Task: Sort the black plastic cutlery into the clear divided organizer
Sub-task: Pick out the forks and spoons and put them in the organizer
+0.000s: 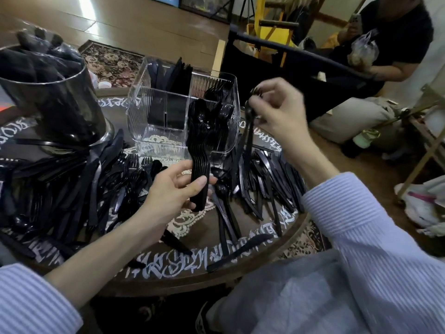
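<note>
My left hand (177,189) grips a nested stack of black spoons (199,150) by the handles, bowls up, just in front of the clear divided organizer (149,116). My right hand (277,109) pinches one black spoon (249,131) by its bowl end, so its handle hangs down to the right of the organizer. Inside the organizer, knives (178,73) stand in the back compartment and forks (216,92) in the right one. Loose black cutlery (72,189) lies heaped over the round table (192,263).
A dark glass jar (53,97) filled with black cutlery stands at the left of the table. A seated person (385,51) with a phone is at the back right, behind a black chair. A gold-framed rack (428,141) stands at the right.
</note>
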